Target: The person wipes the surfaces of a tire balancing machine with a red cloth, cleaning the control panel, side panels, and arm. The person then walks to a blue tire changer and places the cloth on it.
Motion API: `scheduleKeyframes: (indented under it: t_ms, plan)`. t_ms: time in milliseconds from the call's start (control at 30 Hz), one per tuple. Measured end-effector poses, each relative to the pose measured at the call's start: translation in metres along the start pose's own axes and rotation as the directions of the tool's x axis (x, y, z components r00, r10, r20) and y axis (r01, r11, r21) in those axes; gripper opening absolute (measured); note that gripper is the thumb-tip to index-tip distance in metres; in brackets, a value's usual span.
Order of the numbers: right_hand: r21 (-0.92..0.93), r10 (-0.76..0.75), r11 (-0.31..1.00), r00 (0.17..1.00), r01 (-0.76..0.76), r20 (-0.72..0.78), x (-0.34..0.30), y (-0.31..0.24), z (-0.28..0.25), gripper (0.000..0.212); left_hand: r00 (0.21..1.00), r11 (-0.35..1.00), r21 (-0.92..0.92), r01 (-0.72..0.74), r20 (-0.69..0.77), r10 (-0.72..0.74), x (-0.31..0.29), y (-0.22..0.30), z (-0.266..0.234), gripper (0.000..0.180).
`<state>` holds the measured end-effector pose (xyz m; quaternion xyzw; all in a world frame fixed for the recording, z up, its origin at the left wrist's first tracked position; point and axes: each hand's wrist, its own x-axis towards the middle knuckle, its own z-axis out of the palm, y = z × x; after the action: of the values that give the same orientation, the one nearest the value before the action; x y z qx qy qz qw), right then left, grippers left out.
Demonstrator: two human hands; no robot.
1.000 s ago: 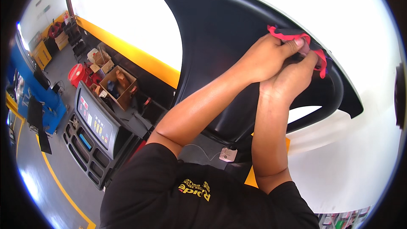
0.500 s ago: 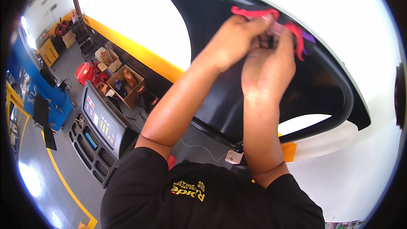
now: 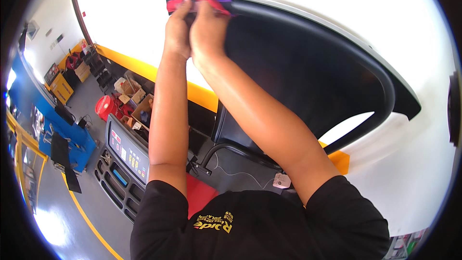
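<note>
A red cloth (image 3: 174,6) with purple at its right end is gripped by both hands, the left hand (image 3: 178,32) and the right hand (image 3: 208,31) being set side by side with fingers raised. The cloth is held at the upper-left end of a large black curved cover (image 3: 308,62), along its thick rim — the fingertips are blurred there. Below the cover, a small pale box (image 3: 282,180) is seen near a thin white cable. To the left, a grey control console (image 3: 127,151) is placed, with a red bucket (image 3: 105,107) behind it.
</note>
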<state>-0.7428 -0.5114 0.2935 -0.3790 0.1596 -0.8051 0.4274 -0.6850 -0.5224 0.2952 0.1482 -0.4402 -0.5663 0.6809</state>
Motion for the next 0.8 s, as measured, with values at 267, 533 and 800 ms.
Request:
scheduleKeyframes:
  t_ms: [267,533,800]
  plan:
    - [0.046,0.224,0.974,0.975,-0.223,-0.010,-0.011,-0.050,-0.007,0.017,0.949,0.968,0.236,-0.081,-0.279,0.148,-0.009,-0.007,0.036,0.049]
    - [0.141,0.140,0.982,0.985,-0.125,-0.102,-0.041,-0.141,-0.073,0.023,0.984,0.967,0.249,-0.052,-0.151,0.092,-0.068,-0.053,0.126,0.058]
    - [-0.114,-0.100,0.991,0.969,0.076,-0.225,-0.067,-0.209,-0.147,0.024,0.909,0.772,0.495,-0.399,0.101,0.404,-0.121,-0.118,0.204,0.044]
